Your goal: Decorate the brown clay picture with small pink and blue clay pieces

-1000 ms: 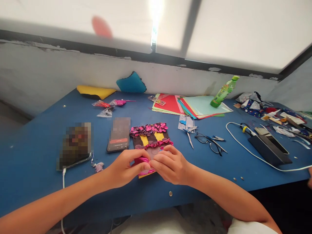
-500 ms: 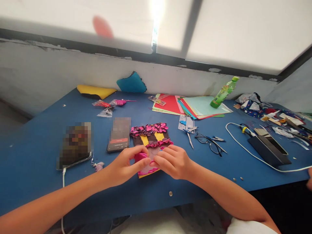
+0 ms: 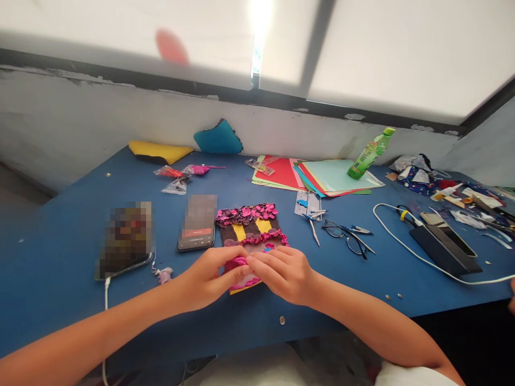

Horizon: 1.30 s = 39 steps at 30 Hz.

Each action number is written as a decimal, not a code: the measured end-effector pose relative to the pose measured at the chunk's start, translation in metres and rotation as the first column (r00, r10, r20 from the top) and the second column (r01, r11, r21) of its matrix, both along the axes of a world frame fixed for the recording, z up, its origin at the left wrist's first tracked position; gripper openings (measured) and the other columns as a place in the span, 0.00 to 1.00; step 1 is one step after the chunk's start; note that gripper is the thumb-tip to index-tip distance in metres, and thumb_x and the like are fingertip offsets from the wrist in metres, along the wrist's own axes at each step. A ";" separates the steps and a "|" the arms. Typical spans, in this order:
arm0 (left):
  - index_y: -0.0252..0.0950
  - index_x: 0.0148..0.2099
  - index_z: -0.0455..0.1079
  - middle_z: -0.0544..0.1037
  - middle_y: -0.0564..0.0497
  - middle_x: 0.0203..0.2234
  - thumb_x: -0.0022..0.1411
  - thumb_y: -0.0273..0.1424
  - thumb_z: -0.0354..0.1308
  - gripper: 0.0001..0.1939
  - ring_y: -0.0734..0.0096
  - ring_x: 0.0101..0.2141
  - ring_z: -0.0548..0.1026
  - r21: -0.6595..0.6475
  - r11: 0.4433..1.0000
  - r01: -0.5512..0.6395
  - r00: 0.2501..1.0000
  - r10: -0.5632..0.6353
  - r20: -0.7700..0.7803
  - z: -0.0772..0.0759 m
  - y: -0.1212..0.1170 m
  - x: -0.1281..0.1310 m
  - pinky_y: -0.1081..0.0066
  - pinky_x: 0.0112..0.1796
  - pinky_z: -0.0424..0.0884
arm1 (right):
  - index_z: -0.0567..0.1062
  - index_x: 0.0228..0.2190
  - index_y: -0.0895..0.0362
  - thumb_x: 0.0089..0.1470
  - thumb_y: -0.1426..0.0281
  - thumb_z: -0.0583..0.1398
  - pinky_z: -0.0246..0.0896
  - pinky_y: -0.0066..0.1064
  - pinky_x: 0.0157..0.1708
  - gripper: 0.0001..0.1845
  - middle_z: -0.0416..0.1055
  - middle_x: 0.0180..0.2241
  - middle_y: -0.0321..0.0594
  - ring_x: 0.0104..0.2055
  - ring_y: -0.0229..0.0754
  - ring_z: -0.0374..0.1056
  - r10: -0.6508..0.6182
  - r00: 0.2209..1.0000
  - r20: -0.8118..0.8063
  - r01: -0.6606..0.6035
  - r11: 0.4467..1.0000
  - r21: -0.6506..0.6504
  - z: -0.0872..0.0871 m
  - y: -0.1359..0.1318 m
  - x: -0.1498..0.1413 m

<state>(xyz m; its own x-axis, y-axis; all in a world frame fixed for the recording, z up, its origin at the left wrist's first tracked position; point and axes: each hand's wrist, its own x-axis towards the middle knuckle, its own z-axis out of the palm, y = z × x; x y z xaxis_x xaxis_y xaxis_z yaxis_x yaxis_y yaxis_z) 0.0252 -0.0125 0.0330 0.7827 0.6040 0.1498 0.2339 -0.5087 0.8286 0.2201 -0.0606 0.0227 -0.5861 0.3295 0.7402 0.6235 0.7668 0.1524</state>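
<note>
My left hand (image 3: 217, 274) pinches a bright pink lump of what looks like modelling clay (image 3: 237, 261) between thumb and index finger. Against its fingertips press the curled, closed fingers of my right hand (image 3: 284, 272), which hide whatever bit of the clay they touch. Right beneath both hands lies a small decorated panel (image 3: 250, 228): pink and purple petal shapes along the top, two yellow patches on dark brown, then a ruffled pink band. Its lower part is pale pink with a pink ruffle, a blue spot and a yellow edge, partly covered by my hands.
Two phones (image 3: 197, 222) lie to the left, one on a white cable. Rightward are a compass (image 3: 314, 230), eyeglasses (image 3: 346, 236) and a black case (image 3: 444, 246). Behind are coloured paper sheets (image 3: 330, 174), a tilted green bottle (image 3: 370, 154) and plastic bags (image 3: 176, 185). Another person's hand shows far right.
My hands drew slightly apart half a second ago, showing more of the pink clay. Now the fingertips are together again, with my right hand shifted a little left.
</note>
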 end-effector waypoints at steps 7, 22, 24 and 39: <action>0.33 0.29 0.66 0.71 0.54 0.19 0.65 0.35 0.47 0.15 0.77 0.22 0.68 -0.070 0.993 -0.091 0.990 0.098 0.098 0.005 0.005 0.000 0.78 0.24 0.66 | 0.68 0.36 0.62 0.59 0.79 0.50 0.60 0.28 0.25 0.08 0.75 0.26 0.41 0.26 0.35 0.69 -0.020 0.994 -0.104 0.021 1.000 0.003 0.007 0.004 0.004; 0.35 0.21 0.64 0.66 0.52 0.16 0.67 0.28 0.45 0.20 0.75 0.19 0.63 0.664 0.746 0.045 0.999 -0.038 -0.025 -0.017 0.004 0.000 0.73 0.21 0.57 | 0.61 0.20 0.56 0.64 0.67 0.53 0.49 0.27 0.22 0.20 0.63 0.14 0.30 0.17 0.32 0.57 -0.265 0.964 -0.020 0.265 0.964 0.009 0.002 0.023 0.018; 0.35 0.18 0.63 0.64 0.53 0.13 0.67 0.27 0.44 0.23 0.75 0.17 0.61 0.712 0.702 0.035 0.999 -0.038 -0.011 -0.019 0.004 -0.001 0.72 0.20 0.55 | 0.61 0.19 0.56 0.66 0.67 0.50 0.46 0.28 0.21 0.22 0.61 0.14 0.31 0.16 0.33 0.54 -0.296 0.955 0.006 0.296 0.955 0.011 0.001 0.025 0.018; 0.34 0.24 0.64 0.67 0.52 0.15 0.72 0.27 0.34 0.26 0.73 0.16 0.64 0.872 0.484 0.079 0.995 0.013 -0.097 -0.025 0.006 0.004 0.70 0.21 0.56 | 0.60 0.18 0.55 0.65 0.73 0.48 0.44 0.27 0.22 0.22 0.57 0.14 0.31 0.18 0.34 0.50 -0.355 0.935 0.012 0.355 0.935 0.011 -0.008 0.030 0.021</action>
